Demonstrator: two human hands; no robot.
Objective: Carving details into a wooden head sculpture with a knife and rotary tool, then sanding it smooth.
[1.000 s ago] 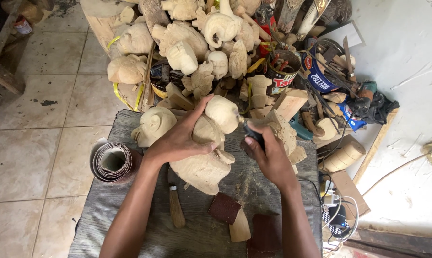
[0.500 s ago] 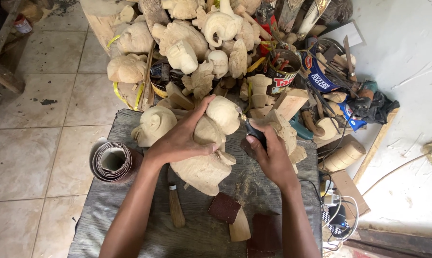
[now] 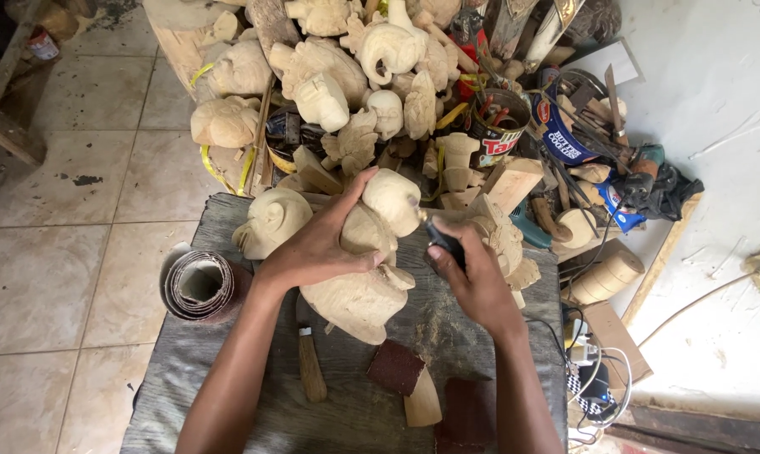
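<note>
A: So, what sits in the middle of the frame?

B: A pale unpainted carved wooden figure (image 3: 365,269), lying on a grey cloth-covered worktable (image 3: 229,370). Its long axis runs on a diagonal: the rounded head end points to the upper right, near the centre top of the table, and the broad base points to the lower left of centre.

A: And the hands?

B: The left hand (image 3: 321,244) comes up from the lower left and is wrapped over the figure's upper body, fingers spread and clamped on the wood. The right hand (image 3: 472,282), just right of centre, is closed in a fist around a slim dark-handled tool (image 3: 443,240), whose tip touches the figure's head. The hands are apart, with the head of the carving between them.

A: What lies around them?

B: A roll of brown sandpaper (image 3: 202,286) stands at the left edge of the table. A wooden-handled knife (image 3: 311,363) lies below the figure, beside a dark red sanding block (image 3: 395,367). Another pale round carved head (image 3: 271,220) rests just left of the left hand. Across the top of the frame is a heap of similar pale carvings (image 3: 346,76).
</note>
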